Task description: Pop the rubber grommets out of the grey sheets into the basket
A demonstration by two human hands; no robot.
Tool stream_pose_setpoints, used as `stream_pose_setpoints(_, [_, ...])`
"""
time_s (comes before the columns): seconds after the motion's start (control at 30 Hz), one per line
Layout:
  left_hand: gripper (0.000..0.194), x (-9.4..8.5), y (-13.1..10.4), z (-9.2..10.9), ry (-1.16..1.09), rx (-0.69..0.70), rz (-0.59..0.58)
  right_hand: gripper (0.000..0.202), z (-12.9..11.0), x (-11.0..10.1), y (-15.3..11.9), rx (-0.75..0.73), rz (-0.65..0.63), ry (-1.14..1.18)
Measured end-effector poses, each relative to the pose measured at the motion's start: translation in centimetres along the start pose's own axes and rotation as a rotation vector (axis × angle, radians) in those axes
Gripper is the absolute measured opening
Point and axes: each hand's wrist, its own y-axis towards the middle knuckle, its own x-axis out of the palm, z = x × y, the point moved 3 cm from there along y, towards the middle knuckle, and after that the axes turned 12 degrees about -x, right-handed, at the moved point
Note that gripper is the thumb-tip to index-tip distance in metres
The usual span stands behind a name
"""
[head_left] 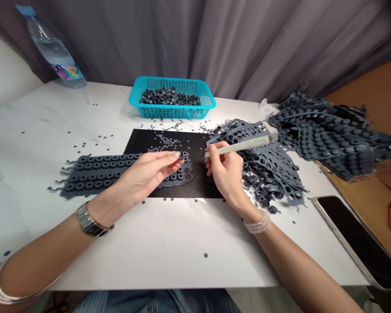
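Observation:
My left hand is closed in a pinch on a small dark rubber ring, above the right end of a dark grey rubber sheet with rows of raised rings. That sheet lies partly on a black mat. My right hand is wrapped round a slim tool with a long pale handle. A short dark tip of it shows at the fingers, pointing left toward my left hand, with a gap between them. Its exact kind I cannot make out.
A blue basket of dark rubber pieces stands at the back. Punched sheets and loose pieces lie right, beside a heap of uncut sheets. A phone rests at the right edge, a water bottle back left. Small discs are scattered about.

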Motion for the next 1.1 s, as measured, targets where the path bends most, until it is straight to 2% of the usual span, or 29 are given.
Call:
stream_pose_setpoints(0.1, [0.003,0.2,-0.1,-0.1,0.016,-0.007,-0.024,0.028,0.7,-0.3,0.4,-0.005,0.004,-0.096])
stream_pose_setpoints(0.17, [0.005,0.9,0.1,-0.4,0.076,0.011,-0.031,0.026,0.8,-1.0,0.9,-0.032,0.033,-0.240])
stream_pose_setpoints(0.23, [0.009,2.7,0.6,-0.6,0.183,0.047,-0.033,0.024,0.8,-2.2,1.4,-0.058,0.099,-0.376])
stream_pose_setpoints(0.33, [0.018,6.9,2.1,-0.6,0.399,0.154,-0.088,0.026,0.7,-4.6,2.0,-0.077,0.242,-0.456])
stream_pose_setpoints(0.4, [0.036,9.4,3.0,0.3,0.609,0.276,-0.129,0.027,0.7,-6.1,2.2,-0.075,0.332,-0.438])
stream_pose_setpoints(0.47, [0.045,10.2,3.1,1.7,0.846,0.458,-0.090,0.028,0.7,-7.2,2.3,-0.057,0.399,-0.370])
stream_pose_setpoints(0.53, [0.038,9.2,2.2,3.4,1.024,0.631,0.005,0.029,0.7,-7.4,2.2,-0.028,0.421,-0.225])
stream_pose_setpoints(0.63, [0.019,5.7,0.0,4.5,1.252,0.750,0.105,0.027,0.1,-5.7,1.6,0.036,0.328,0.101])
stream_pose_setpoints(0.7, [0.017,3.4,-1.2,4.1,1.402,0.768,0.098,0.028,-0.6,-3.6,0.8,0.092,0.184,0.270])
stream_pose_setpoints(0.8, [0.019,1.2,-2.1,2.4,1.557,0.762,0.061,0.031,-1.7,-0.6,-0.9,0.129,-0.024,0.323])
stream_pose_setpoints(0.87, [0.022,0.6,-2.0,1.4,1.616,0.755,0.044,0.032,-2.1,0.6,-1.8,0.128,-0.115,0.285])
stream_pose_setpoints(0.93, [0.023,0.4,-1.7,0.8,1.637,0.749,0.014,0.032,-2.0,1.1,-2.3,0.136,-0.151,0.251])
stream_pose_setpoints(1.03, [0.025,0.6,-1.1,0.6,1.631,0.726,-0.039,0.033,-1.6,0.8,-2.2,0.150,-0.123,0.229])
stream_pose_setpoints(1.1, [0.025,0.8,-0.6,0.7,1.648,0.706,-0.011,0.034,-1.3,0.4,-1.9,0.150,-0.088,0.214])
